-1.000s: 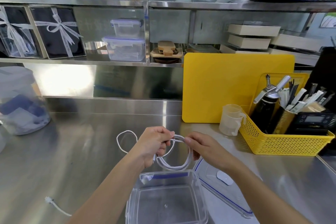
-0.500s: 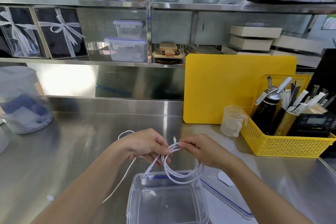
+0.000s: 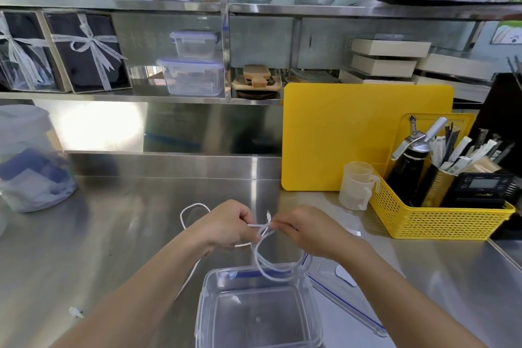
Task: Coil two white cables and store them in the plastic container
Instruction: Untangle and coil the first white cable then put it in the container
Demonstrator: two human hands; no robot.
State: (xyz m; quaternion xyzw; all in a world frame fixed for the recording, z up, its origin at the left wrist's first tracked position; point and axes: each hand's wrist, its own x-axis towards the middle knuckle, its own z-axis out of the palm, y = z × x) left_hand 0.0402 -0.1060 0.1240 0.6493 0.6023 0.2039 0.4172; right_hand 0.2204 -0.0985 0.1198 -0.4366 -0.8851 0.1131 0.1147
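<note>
Both hands hold a white cable coil (image 3: 278, 267) that hangs in a loop over the far rim of the clear plastic container (image 3: 203, 302). My left hand (image 3: 226, 224) pinches the cable from the left, my right hand (image 3: 308, 230) pinches it from the right, and a cable end sticks up between the fingertips. A second white cable (image 3: 187, 210) lies on the steel counter behind my left hand, and its plug (image 3: 75, 312) rests near the front left. The container stands open with nothing in it.
The container's lid (image 3: 350, 288) lies flat to its right. A yellow basket (image 3: 440, 220) of tools, a small measuring cup (image 3: 357, 185) and a yellow cutting board (image 3: 353, 133) stand at the back right. A translucent tub (image 3: 28, 161) sits at the far left.
The coil has been gathered tighter and now hangs lower over the container's rim. Both hands have closed in on each other, with a cable end poking up between them.
</note>
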